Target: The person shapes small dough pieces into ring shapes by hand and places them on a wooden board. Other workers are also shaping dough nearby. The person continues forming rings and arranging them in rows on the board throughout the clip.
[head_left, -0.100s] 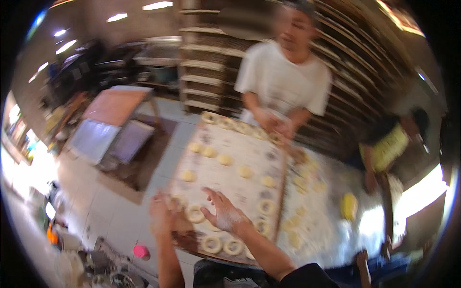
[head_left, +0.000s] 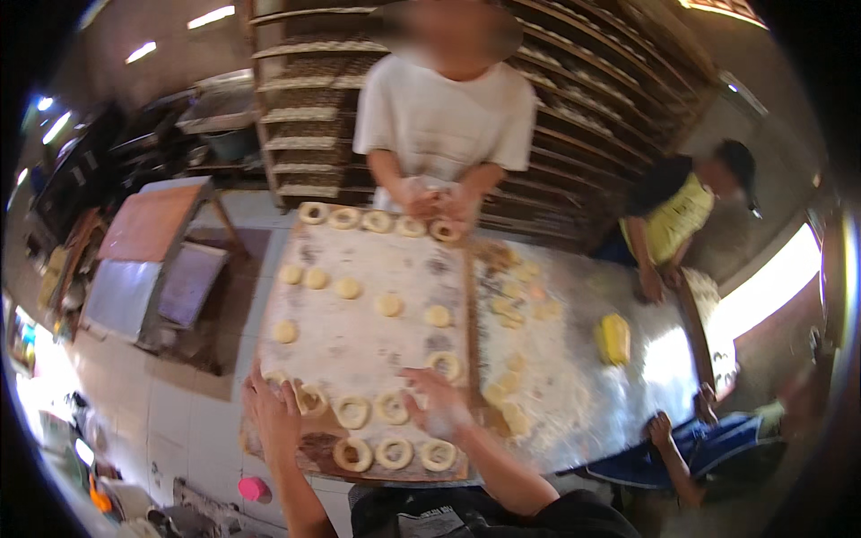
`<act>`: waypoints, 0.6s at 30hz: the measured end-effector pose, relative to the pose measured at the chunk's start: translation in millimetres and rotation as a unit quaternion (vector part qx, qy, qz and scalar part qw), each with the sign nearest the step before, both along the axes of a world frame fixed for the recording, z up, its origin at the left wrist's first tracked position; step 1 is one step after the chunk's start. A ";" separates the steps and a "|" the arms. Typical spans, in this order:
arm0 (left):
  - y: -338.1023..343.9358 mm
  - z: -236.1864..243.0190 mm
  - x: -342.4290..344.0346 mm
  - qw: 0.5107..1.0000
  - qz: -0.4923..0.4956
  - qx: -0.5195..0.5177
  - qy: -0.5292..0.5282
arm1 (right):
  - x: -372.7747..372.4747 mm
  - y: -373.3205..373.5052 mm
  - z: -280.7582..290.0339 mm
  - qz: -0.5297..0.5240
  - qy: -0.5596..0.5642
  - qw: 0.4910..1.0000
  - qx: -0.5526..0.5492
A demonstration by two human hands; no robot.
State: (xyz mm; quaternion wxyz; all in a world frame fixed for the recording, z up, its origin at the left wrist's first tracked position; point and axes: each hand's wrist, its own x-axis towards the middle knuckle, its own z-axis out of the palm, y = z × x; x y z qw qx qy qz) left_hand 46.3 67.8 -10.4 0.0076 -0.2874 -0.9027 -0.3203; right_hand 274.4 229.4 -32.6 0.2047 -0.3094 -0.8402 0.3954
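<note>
A floured wooden board [head_left: 354, 251] lies in front of me, with pale dough rings and small dough rounds on it. My left hand [head_left: 272, 414] is at the board's left edge, fingers apart, beside a dough ring [head_left: 310, 401]. Part of another ring shows just beyond its fingertips; whether they touch it I cannot tell. My right hand [head_left: 439, 405], dusted with flour, hovers with fingers spread by a dough ring [head_left: 392, 408]. Between the hands lies one more ring [head_left: 352, 412]. A front row includes a dough ring [head_left: 394, 454]. Several dough rounds [head_left: 389, 305] dot the middle.
Across the board a co-worker in a white shirt [head_left: 448, 108] handles dough at the far row of rings. Dough pieces and a yellow block [head_left: 614, 339] sit on the metal table [head_left: 592, 412]. Another person [head_left: 673, 215] stands farther right. Shelves of trays [head_left: 305, 117] line the back.
The whole view has swung, so the board sits farther left and looks sharper. My right hand has moved toward the board's right side, and my hands are farther apart.
</note>
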 end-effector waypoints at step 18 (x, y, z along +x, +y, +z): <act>134.0 -9.2 286.7 0.893 -0.295 0.035 -0.338 | 212.9 86.2 12.3 -0.049 0.011 0.966 -0.253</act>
